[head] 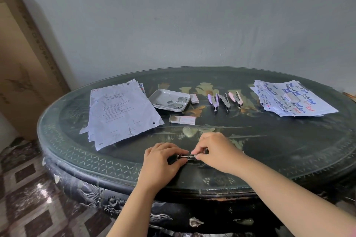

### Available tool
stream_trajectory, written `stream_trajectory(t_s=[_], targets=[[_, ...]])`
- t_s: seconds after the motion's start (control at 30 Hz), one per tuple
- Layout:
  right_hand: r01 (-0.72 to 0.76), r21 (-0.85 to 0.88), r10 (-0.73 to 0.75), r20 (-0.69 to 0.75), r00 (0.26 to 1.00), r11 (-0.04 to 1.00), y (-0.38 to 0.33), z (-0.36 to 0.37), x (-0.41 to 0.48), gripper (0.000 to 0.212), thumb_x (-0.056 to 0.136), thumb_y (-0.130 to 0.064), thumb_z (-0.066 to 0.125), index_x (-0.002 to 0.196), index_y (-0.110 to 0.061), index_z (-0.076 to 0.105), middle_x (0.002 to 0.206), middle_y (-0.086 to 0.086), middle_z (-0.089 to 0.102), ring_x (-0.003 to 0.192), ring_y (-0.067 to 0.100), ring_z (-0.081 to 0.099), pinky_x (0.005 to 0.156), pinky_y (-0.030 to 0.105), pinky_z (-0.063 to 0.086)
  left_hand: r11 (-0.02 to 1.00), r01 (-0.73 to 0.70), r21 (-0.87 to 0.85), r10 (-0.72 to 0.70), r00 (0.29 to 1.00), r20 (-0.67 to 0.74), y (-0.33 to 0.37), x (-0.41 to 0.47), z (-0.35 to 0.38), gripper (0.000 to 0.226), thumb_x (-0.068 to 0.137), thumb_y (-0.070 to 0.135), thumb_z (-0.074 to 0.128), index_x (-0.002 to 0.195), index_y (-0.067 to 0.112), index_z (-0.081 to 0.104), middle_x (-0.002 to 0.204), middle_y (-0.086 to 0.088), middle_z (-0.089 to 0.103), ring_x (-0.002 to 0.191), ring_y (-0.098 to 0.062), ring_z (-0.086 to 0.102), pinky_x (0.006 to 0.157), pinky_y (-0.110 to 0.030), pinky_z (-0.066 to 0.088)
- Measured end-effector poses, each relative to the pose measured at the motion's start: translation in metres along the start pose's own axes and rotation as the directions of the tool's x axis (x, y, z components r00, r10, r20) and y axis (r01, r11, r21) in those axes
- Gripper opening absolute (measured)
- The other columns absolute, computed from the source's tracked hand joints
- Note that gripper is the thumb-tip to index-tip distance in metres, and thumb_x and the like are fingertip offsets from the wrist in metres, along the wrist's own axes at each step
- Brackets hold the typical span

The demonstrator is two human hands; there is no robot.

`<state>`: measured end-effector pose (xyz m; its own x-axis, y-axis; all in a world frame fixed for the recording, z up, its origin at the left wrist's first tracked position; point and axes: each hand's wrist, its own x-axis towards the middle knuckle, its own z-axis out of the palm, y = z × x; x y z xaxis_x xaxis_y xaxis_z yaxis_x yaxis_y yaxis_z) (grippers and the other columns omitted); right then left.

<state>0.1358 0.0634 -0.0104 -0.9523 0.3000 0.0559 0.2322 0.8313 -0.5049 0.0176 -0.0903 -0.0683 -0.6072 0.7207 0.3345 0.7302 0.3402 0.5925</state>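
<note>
A black stapler (184,157) lies on the dark oval table (269,140) near its front edge. My left hand (162,161) grips its left end, fingers curled round it. My right hand (215,152) pinches the stapler's metal middle part between thumb and fingers; what lies under those fingers is hidden. Farther back, an open staple box (182,119) lies on the table. A grey tray (169,100) holds several strips of staples.
A stack of printed papers (119,111) lies at the left, and another stack with blue and red writing (290,98) at the right. Three staplers, purple (213,102), grey (225,101) and pink (236,98), lie side by side behind. A cardboard box (23,63) leans against the wall.
</note>
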Motion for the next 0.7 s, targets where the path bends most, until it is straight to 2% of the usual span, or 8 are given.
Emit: stream_trajectory(t_s=[0.23, 0.53, 0.7], targets=[[-0.015, 0.045, 0.017, -0.04, 0.999, 0.999, 0.0055, 0.002, -0.004, 0.017, 0.087, -0.02, 0.069, 0.102, -0.022, 0.075, 0.092, -0.009, 0.062, 0.086, 0.008, 0.058, 0.085, 0.023, 0.046, 1.0, -0.002, 0.002, 0.002, 1.0, 0.005, -0.001, 0.0007, 0.0002, 0.019, 0.077, 0.052, 0.067, 0.096, 0.049, 0.069, 0.092, 0.037, 0.057, 0.103, 0.004, 0.051, 0.098, -0.04, 0.039], [-0.011, 0.067, 0.011, -0.005, 1.0, 0.998, 0.0066, 0.0007, -0.003, 0.018, 0.084, -0.019, 0.072, 0.101, -0.024, 0.076, 0.087, -0.01, 0.064, 0.085, 0.006, 0.056, 0.083, 0.022, 0.045, 1.0, -0.002, 0.007, 0.002, 1.0, 0.009, -0.0009, 0.0009, -0.0002, 0.017, 0.079, 0.049, 0.069, 0.096, 0.049, 0.069, 0.092, 0.037, 0.057, 0.103, 0.004, 0.051, 0.099, -0.04, 0.039], [-0.032, 0.086, 0.035, -0.038, 0.999, 0.996, 0.0071, 0.0027, -0.0006, 0.015, 0.083, -0.017, 0.073, 0.097, -0.021, 0.077, 0.087, -0.009, 0.063, 0.082, 0.007, 0.056, 0.08, 0.02, 0.043, 1.0, -0.001, -0.01, 0.001, 1.0, -0.004, -0.0005, 0.0006, 0.0, 0.022, 0.075, 0.056, 0.063, 0.095, 0.049, 0.069, 0.092, 0.035, 0.059, 0.102, 0.003, 0.053, 0.098, -0.041, 0.04]])
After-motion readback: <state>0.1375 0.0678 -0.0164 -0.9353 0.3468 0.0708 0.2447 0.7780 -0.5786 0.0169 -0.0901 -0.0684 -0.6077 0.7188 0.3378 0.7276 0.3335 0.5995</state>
